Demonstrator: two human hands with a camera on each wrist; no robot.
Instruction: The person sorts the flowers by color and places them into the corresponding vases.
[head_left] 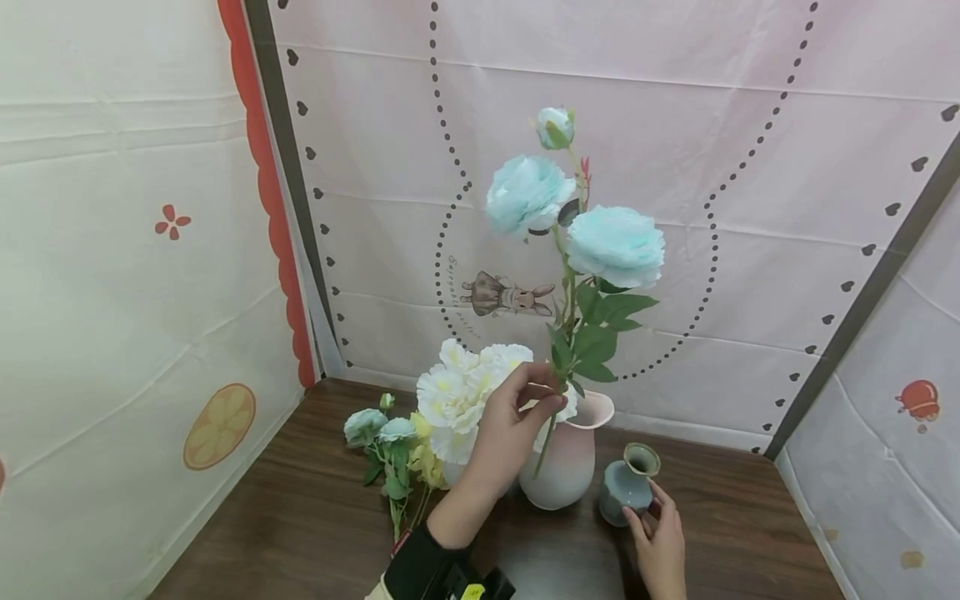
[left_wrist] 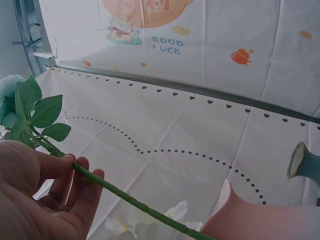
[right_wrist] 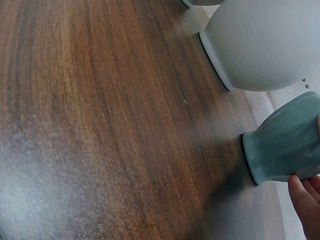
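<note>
High over the back part of the tabletop (head_left: pixel 735 517), the left hand (head_left: pixel 510 432) holds up a blue flower (head_left: pixel 600 250). Its thumb and fingers pinch the stem (left_wrist: pixel 140 203) just under the leaves (head_left: pixel 596 343). The right hand (head_left: pixel 662 542) holds the blue vase (head_left: pixel 622 492), with the thumb on one side and fingers on the other. The two hands are well apart. The blue vase seems to stand near the back edge, just right of the pink vase (head_left: pixel 573 468), toward the back right corner. No stem shows in its mouth.

The step looks like getting the flower and the blue vase ready, one for each hand. The next move seems to call for lining up the stem's low end with the blue vase's mouth while the right hand holds the vase steady. The mouth is small and the flower is big on top, so it could tip the vase.

The flower has two big, fluffy, pale blue blooms and one small round bud (head_left: pixel 556 128) at the very top. The leaves are green and pointy. The stem is long, thin and green, and it slants down in front of the pink vase.
</note>
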